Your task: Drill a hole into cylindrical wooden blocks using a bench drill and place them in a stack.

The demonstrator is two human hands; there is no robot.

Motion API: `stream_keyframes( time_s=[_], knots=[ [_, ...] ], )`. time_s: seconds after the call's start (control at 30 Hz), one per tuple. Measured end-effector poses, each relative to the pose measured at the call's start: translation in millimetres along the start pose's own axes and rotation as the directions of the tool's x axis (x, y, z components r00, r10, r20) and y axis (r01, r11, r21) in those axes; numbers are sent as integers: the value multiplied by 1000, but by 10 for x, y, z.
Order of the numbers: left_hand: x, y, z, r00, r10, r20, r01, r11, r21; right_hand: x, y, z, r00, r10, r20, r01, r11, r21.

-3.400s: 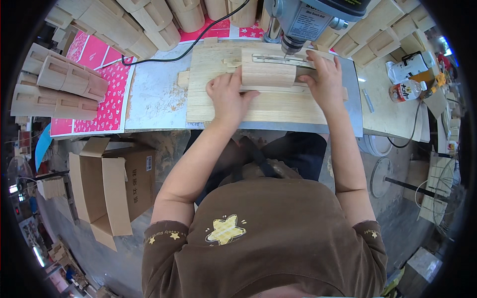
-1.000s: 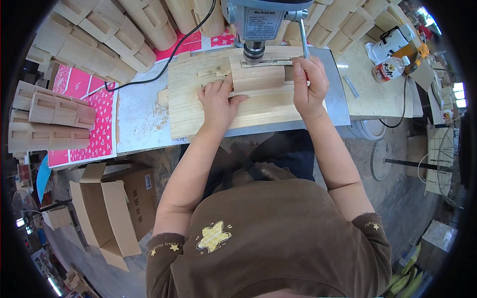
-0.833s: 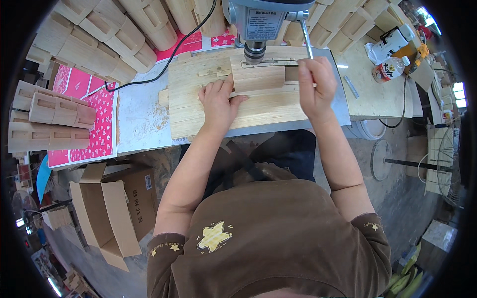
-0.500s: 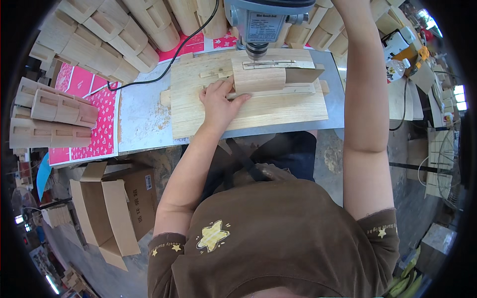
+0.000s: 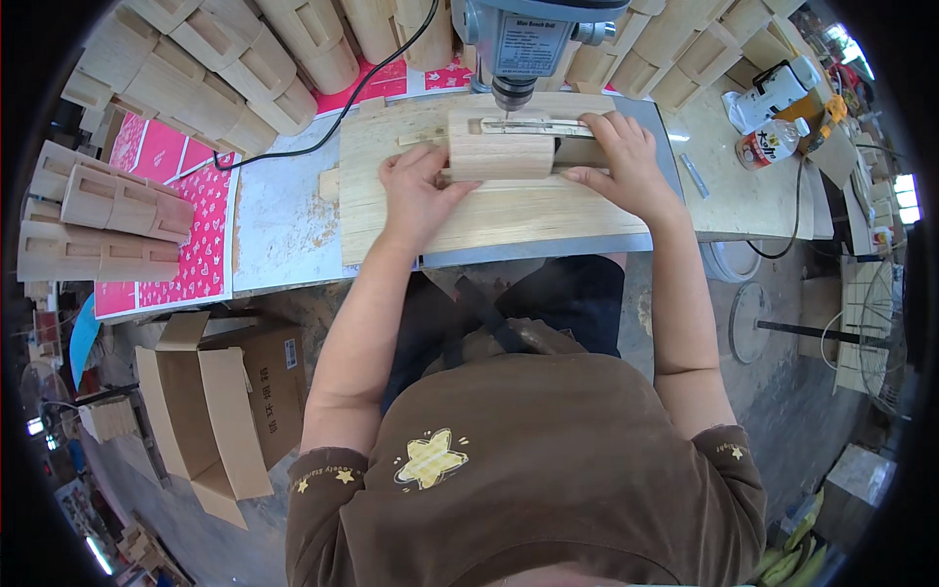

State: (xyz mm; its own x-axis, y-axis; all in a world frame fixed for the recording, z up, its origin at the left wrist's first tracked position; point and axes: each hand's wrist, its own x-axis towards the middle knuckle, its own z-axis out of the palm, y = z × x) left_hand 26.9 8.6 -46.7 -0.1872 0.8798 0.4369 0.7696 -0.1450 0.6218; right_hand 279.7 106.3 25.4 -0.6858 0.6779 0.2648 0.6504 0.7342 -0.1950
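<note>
A pale, rounded wooden block [image 5: 501,157] with a long slot along its top lies in a wooden jig [image 5: 528,183] with rails. The jig sits on a flat wooden board [image 5: 469,223]. My left hand [image 5: 419,191] grips the block's left end, thumb along the near side. At the jig's right end, my right hand [image 5: 628,166] has its thumb on the near rail and its fingers on the far one, straddling a dark flat plate [image 5: 579,150]. Just above the slot hangs the chuck [image 5: 513,93] of a bench drill [image 5: 528,44]; its thin bit points down.
Slotted wooden cylinders [image 5: 117,220] stand and lie at the left and along the back. A black cable [image 5: 337,122] crosses the table. On the right are a drink bottle [image 5: 768,145] and a white container [image 5: 782,93]. An open cardboard box [image 5: 220,411] stands at lower left.
My right hand has come down from beside the drill to the jig's right end. The wooden block has slid slightly left relative to the drill, my left hand staying at its end.
</note>
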Motion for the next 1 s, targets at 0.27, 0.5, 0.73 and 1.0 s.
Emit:
stream_keyframes(
  time_s=[0.27, 0.5, 0.73, 1.0],
  knots=[
    [-352, -298, -1153, 934, -312, -175, 219, 886, -410, -106, -83, 49, 997, 7, -82, -8, 1000, -17],
    [-303, 24, -1250, 694, -715, 83, 519, 417, -746, -90, -314, 141, 988, -51, -147, 51, 999, -1],
    [-343, 183, -861, 665, -716, 212, 650, 415, -637, -104, -287, 159, 988, -36, -151, 38, 999, 9],
    [-222, 290, -284, 805, -477, 353, 581, 515, -630, -144, -342, 208, 973, -29, -228, 22, 999, -32]
  ],
)
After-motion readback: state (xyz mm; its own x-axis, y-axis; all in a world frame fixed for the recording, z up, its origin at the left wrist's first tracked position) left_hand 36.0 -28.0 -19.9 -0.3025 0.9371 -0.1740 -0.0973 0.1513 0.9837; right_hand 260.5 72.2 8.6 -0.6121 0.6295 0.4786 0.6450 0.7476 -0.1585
